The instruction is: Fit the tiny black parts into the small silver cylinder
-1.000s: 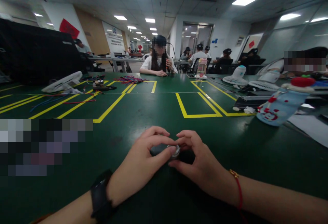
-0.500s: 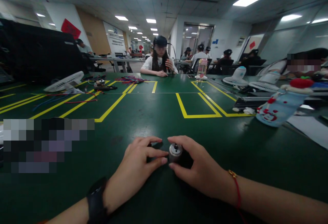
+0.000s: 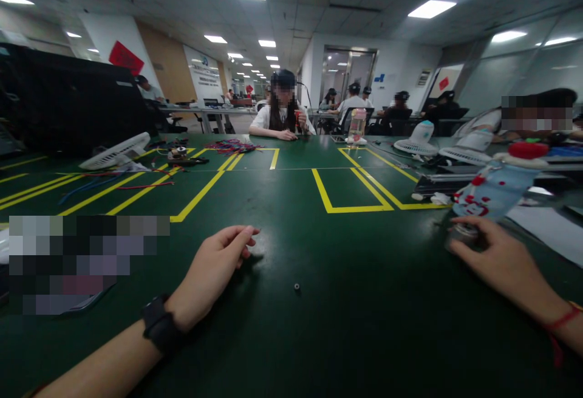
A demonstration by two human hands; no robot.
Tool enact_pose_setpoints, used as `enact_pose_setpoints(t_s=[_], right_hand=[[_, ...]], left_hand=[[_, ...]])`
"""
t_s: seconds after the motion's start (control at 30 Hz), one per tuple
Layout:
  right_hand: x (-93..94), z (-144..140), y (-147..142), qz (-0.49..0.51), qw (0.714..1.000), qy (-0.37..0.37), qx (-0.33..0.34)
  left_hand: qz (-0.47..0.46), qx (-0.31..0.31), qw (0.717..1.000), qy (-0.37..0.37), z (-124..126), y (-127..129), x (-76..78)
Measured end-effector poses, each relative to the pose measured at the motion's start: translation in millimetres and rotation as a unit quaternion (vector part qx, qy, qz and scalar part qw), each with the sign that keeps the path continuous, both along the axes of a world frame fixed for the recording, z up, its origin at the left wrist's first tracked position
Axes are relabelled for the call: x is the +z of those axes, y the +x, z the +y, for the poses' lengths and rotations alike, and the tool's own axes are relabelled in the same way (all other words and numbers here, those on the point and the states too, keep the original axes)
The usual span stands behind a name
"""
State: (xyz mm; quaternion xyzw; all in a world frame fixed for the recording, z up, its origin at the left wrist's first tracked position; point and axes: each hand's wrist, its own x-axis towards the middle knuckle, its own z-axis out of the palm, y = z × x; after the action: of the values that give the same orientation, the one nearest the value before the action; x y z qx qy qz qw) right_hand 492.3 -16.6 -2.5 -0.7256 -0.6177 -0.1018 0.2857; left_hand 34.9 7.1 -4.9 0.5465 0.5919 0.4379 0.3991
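Observation:
My right hand (image 3: 498, 258) is far out to the right on the green table (image 3: 346, 301), its fingers closed around a small grey metal cylinder (image 3: 461, 233) of which only the end shows. It lies just below a lying blue bottle with red marks (image 3: 494, 194). My left hand (image 3: 214, 270), with a black watch on the wrist, rests on the table left of centre. Its fingers are loosely stretched and nothing shows in it. Between the hands a tiny dark ring-shaped part (image 3: 297, 287) lies alone on the table.
Yellow tape outlines (image 3: 353, 194) mark the table's middle. Flat white fans (image 3: 116, 152) and loose red and blue wires (image 3: 136, 182) lie at the back left, and more fans (image 3: 416, 143) at the back right. A person (image 3: 282, 115) sits across the table beside a pink bottle (image 3: 357, 123).
My hands have parted. The right hand carried the metal cylinder away to the right, the left hand drew back to the left, and a tiny dark part now lies where they met.

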Motion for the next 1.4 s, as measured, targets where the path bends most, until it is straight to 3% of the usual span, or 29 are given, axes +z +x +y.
enact_pose_setpoints(t_s=[0.1, 0.17, 0.23, 0.27, 0.37, 0.47, 0.53, 0.63, 0.73, 0.8, 0.9, 0.97, 1.07, 1.23, 1.4], right_hand=[[-2.0, -2.4, 3.5, -0.031, 0.999, -0.003, -0.021], [-1.7, -3.5, -18.4, -0.089, 0.993, 0.08, 0.0], [-0.1, -6.6, -59.2, -0.14, 0.975, 0.141, 0.103], [0.8, -9.1, -84.8, -0.146, 0.963, 0.137, 0.182], [1.1, -16.9, -166.4, -0.099, 0.922, -0.004, 0.376], [-2.8, -16.7, -223.3, -0.053, 0.885, -0.082, 0.455], [-3.5, -10.9, -234.1, -0.031, 0.873, -0.097, 0.477], [7.5, 1.0, -207.5, 0.008, 0.896, -0.068, 0.44], [31.2, 10.1, -141.7, -0.05, 0.945, 0.022, 0.323], [46.3, 12.3, -87.9, -0.128, 0.968, 0.038, 0.214], [57.0, 10.9, -16.0, -0.165, 0.985, -0.043, 0.029], [56.3, 9.0, 14.0, -0.128, 0.982, -0.134, -0.045], [52.3, 7.4, 28.8, -0.078, 0.974, -0.199, -0.075], [51.9, 8.3, 26.2, -0.096, 0.969, -0.191, -0.123], [51.0, 8.6, 31.9, -0.089, 0.969, -0.201, -0.109]], left_hand=[[-0.007, 0.002, 1.0, -0.001, -1.0, 1.9, 0.1], [-0.007, 0.011, 1.0, 0.004, -1.4, 2.6, -0.3], [-0.004, 0.018, 1.0, 0.008, -1.1, 2.8, -1.6], [-0.003, 0.019, 1.0, 0.01, -0.7, 2.7, -2.6], [-0.003, 0.014, 1.0, 0.014, 0.4, 1.8, -5.5], [-0.007, 0.009, 1.0, 0.015, 0.5, 0.8, -6.5], [-0.006, 0.006, 1.0, 0.01, -0.2, 0.2, -5.7], [0.008, -0.003, 1.0, 0.002, -1.4, 0.0, -3.2], [0.019, -0.001, 1.0, 0.002, -1.5, 0.6, -1.9], [0.024, 0.007, 1.0, 0.009, -0.9, 1.3, -2.1], [0.033, 0.016, 0.999, 0.02, -0.2, 2.0, -3.2], [0.032, 0.017, 0.999, 0.019, -0.2, 2.1, -3.7], [0.028, 0.015, 0.999, 0.015, -0.6, 1.8, -4.3], [0.015, 0.007, 1.0, 0.007, -0.3, 1.6, -5.8], [0.014, 0.006, 1.0, 0.005, -1.1, 2.9, -4.7]])
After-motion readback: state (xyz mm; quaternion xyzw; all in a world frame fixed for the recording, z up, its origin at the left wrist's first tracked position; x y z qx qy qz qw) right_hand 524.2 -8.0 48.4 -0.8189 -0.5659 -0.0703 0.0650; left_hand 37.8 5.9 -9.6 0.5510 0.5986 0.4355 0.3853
